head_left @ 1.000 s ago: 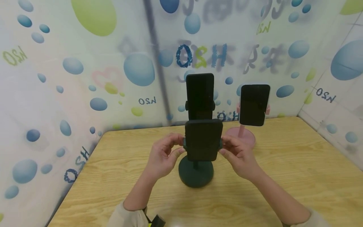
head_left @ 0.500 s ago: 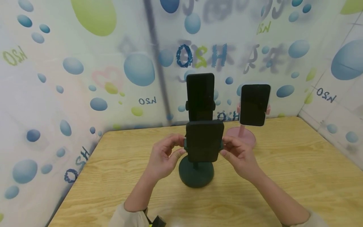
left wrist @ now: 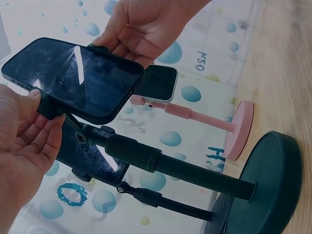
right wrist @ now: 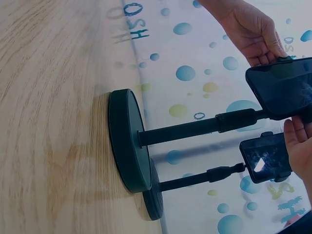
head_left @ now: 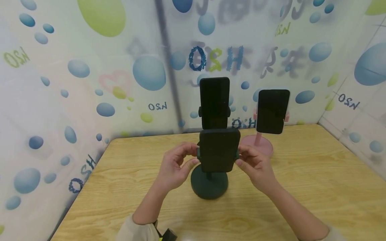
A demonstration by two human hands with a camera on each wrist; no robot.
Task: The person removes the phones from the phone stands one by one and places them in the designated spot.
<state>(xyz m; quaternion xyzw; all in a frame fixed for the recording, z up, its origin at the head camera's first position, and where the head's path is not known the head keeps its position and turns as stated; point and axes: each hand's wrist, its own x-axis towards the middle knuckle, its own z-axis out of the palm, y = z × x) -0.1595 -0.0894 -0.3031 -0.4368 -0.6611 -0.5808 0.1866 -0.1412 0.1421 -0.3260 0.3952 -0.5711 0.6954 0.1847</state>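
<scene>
Dark phone in a dark green stand, pinched from both sides by two hands.

Left hand: thumb and fingers curled onto the left clamp arm at the phone's edge; left wrist view shows the fingertips on that arm. Phone sits in the stand's cradle, screen up and tilted toward the person, near mid-table; round base flat on the wood. Right hand: fingers pinching the right clamp arm, mirror of the left. Just behind, a second dark phone upright in its own dark stand. Farther right, a third phone in a pink stand, near the back wall with blue and green bubbles.
</scene>
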